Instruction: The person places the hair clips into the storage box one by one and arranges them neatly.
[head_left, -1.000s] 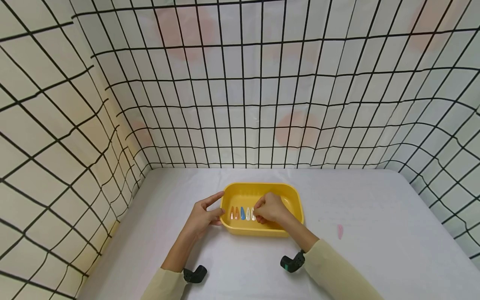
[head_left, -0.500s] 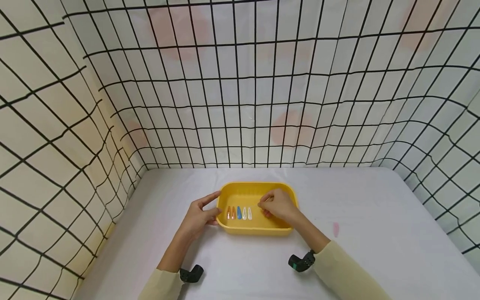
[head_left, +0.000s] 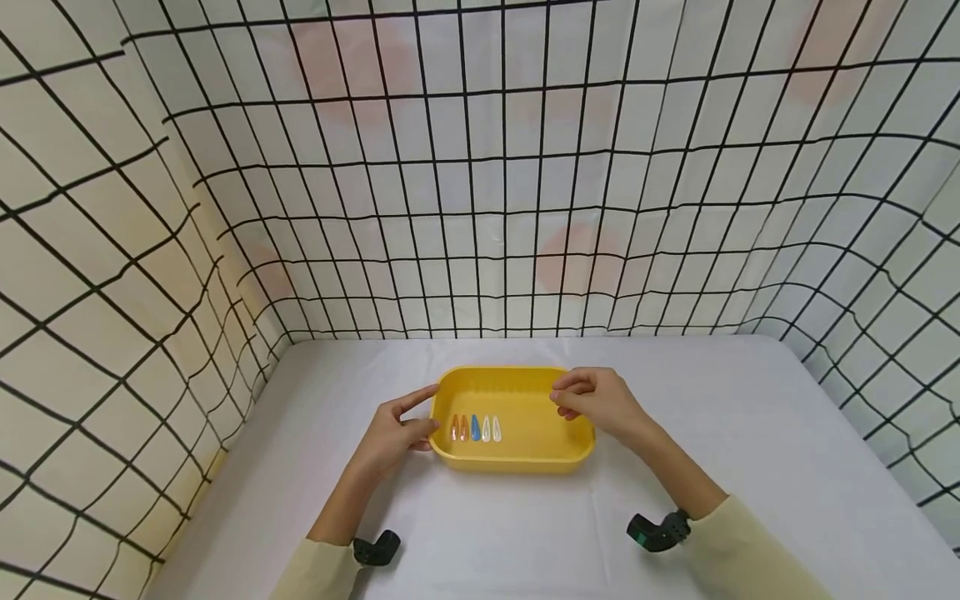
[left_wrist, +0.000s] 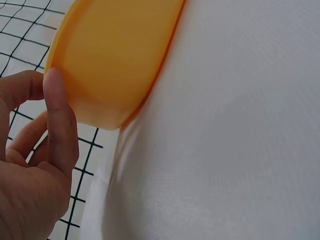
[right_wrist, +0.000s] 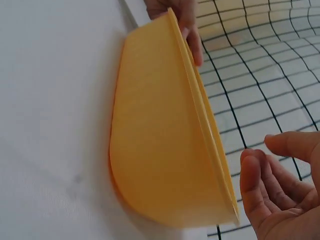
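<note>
A yellow tray (head_left: 532,417) lies on the white cloth. On its floor, toward the left, a row of snap hair clips runs side by side: two orange clips (head_left: 464,428), a blue clip (head_left: 476,427) and two white clips (head_left: 497,429). My left hand (head_left: 392,433) grips the tray's left rim, the thumb on the near side. Over the tray's right rim hovers my right hand (head_left: 609,406), its fingers loosely bent. In the right wrist view, thumb and index finger stand apart with nothing between them. The tray wall hides the clips in both wrist views.
White-covered table (head_left: 375,367) surrounds the tray. A white wall with a black grid (head_left: 480,254) rises behind and at both sides. Each wrist carries a small black camera, such as the right camera (head_left: 657,533).
My right hand has moved right, away from the clip row to the tray's right rim. The left hand keeps its grip. The right arm now covers a pink mark on the cloth.
</note>
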